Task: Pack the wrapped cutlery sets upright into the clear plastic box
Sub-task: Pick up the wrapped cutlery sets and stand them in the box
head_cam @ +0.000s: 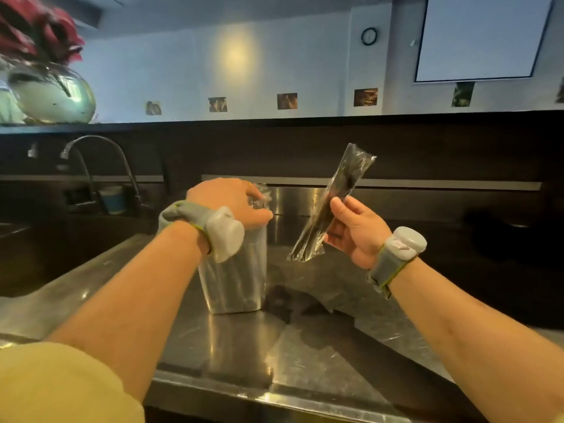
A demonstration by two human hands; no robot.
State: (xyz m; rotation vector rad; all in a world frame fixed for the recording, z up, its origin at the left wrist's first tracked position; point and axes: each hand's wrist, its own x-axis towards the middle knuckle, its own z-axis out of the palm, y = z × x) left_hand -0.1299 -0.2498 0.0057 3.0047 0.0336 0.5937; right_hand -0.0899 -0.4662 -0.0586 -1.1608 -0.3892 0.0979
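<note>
At the far left a curved tap (100, 166) arches over a dark sink with a blue cup (113, 199) beside it. The left hand (227, 206) lies curled over the top of the clear plastic box (236, 279), which stands upright on the steel counter (244, 346), fingers closed around crinkled wrap at its rim. To the right, the right hand (355, 232) pinches a wrapped cutlery set (332, 203) between thumb and fingers, holding it tilted in the air beside the box and clear of it.

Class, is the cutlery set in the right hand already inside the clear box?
No: the right hand holds the wrapped cutlery set beside the clear plastic box.
</note>
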